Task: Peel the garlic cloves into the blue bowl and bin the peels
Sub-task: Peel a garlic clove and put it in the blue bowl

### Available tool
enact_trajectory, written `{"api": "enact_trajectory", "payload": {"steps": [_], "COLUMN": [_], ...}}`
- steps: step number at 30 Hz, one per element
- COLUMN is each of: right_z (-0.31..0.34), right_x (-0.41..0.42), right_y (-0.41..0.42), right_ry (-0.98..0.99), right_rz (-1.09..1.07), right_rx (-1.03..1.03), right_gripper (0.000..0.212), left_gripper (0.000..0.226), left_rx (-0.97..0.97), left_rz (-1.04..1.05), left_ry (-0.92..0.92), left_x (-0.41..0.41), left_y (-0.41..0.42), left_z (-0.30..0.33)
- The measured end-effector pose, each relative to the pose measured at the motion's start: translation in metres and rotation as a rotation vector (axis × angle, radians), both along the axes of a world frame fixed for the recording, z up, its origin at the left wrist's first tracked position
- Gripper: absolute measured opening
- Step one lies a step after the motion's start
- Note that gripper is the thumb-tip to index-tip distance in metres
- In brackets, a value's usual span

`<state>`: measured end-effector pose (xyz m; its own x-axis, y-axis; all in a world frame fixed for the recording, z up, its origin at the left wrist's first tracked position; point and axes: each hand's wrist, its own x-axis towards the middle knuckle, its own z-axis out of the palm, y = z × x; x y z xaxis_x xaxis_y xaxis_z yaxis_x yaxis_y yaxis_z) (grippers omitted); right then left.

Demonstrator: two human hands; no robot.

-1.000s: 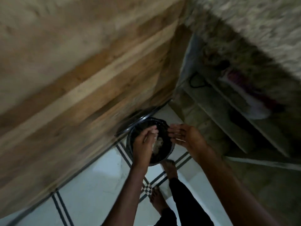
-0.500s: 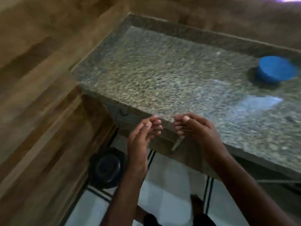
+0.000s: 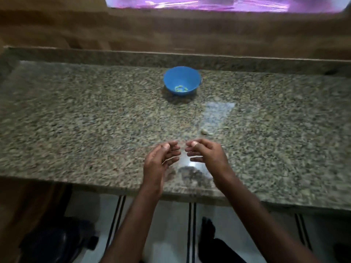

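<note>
Back from the bin [image 3: 57, 243] with the peels dropped, we hold both hands [image 3: 185, 156] loosely curled, empty, above the surface [image 3: 95, 120], blue bowl [image 3: 182, 80] beyond.

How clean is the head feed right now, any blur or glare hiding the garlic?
Head view: motion blur smears the granite counter; glare patch beside the small clove; blue bowl readable, contents fuzzy; both hands soft-edged; window overexposed purple.

Speckled granite counter [image 3: 76, 118] broad and open on both sides, blue bowl [image 3: 182, 79] the lone tall obstacle near the back centre, small pale garlic clove [image 3: 204, 131] lying just ahead of the right hand [image 3: 206, 153], backsplash ledge [image 3: 114, 56] closing off the rear
</note>
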<state>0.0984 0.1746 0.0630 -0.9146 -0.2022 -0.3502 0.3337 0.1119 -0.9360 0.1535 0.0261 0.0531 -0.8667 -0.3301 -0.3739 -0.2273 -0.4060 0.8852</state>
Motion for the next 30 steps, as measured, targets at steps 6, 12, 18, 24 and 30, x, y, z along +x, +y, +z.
{"api": "enact_trajectory", "payload": {"steps": [6, 12, 18, 24, 30], "right_z": [-0.038, -0.068, -0.091, -0.060, 0.000], "right_x": [-0.064, -0.122, -0.154, -0.200, -0.291], "right_y": [0.063, 0.084, 0.085, 0.055, -0.041], "right_ry": [0.083, 0.323, 0.427, 0.410, 0.683], "right_rz": [-0.044, -0.015, 0.107, 0.071, 0.080], "right_rx": [0.315, 0.796, 1.038, 0.773, 0.636], "right_gripper": [0.026, 0.021, 0.016, 0.007, 0.005], "left_gripper": [0.023, 0.060, 0.062, 0.065, 0.063], "left_rx": [-0.546, -1.444, -1.591, -1.557, -1.515], "left_rz": [-0.153, -0.367, -0.386, -0.386, -0.366], "left_ry": [-0.106, -0.172, -0.186, -0.198, -0.194], "left_x": [-0.090, -0.128, -0.125, -0.125, -0.128], "left_y": [0.033, 0.036, 0.037, 0.037, 0.037], "left_z": [-0.062, -0.113, -0.118, -0.113, -0.115]}}
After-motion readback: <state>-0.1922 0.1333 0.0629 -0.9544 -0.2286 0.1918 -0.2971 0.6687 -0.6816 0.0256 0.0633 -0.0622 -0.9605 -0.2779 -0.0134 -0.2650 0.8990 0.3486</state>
